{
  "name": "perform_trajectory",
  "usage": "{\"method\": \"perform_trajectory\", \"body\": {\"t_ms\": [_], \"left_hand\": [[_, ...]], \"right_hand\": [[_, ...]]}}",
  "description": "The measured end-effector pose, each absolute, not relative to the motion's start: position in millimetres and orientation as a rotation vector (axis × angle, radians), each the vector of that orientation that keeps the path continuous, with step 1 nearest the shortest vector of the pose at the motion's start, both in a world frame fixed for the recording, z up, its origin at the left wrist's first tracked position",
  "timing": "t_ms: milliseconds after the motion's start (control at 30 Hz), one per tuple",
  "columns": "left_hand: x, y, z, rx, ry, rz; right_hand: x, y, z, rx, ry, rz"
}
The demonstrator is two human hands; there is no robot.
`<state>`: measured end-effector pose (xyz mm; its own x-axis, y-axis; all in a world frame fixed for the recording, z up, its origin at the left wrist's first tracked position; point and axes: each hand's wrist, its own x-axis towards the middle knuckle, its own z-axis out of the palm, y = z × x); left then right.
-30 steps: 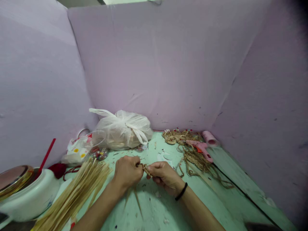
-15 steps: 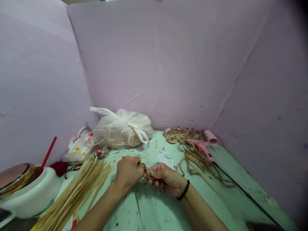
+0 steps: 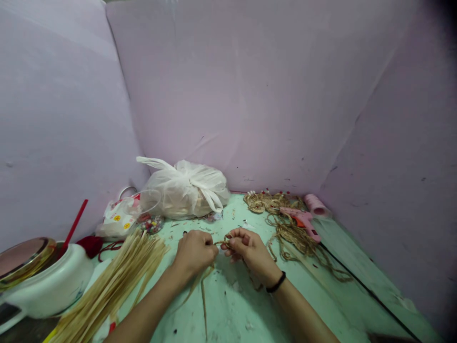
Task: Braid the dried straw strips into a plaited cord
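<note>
Above the green table, a thin brown braided cord stretches between my two hands. My left hand is closed on one end, its knuckles up, and loose flat strands trail below it to the tabletop. With thumb and fingertips my right hand pinches the cord, where a small loop shows at the fingers. More brown cord hangs under the right palm, partly hidden. A black band circles the right wrist.
Dry straw strips lie at left beside a white pot. A tied plastic bag sits at the back. To the right are braided cord pieces, a pink glue gun with a black cable, and a pink thread spool.
My right hand has risen and moved slightly right, away from the left, so more cord shows between them. Loose strands now hang more visibly below my left hand.
</note>
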<state>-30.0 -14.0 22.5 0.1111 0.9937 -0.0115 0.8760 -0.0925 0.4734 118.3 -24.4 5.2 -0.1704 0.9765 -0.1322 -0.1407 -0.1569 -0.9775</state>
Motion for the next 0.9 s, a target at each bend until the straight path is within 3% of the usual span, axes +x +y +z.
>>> {"method": "perform_trajectory", "body": {"t_ms": [333, 500, 700, 900], "left_hand": [[-13, -20, 9, 1.929, 1.361, 0.617], [5, -7, -6, 2.013, 1.588, 0.587], [23, 19, -7, 2.108, 1.914, 0.447], [33, 33, -12, 2.099, 1.944, 0.402]], "right_hand": [[113, -23, -19, -1.232, -1.375, 0.943], [123, 6, -34, -1.305, -1.229, 0.947], [128, 45, -36, -1.618, -1.366, 0.505], [132, 62, -45, -1.705, -1.382, 0.329]]}}
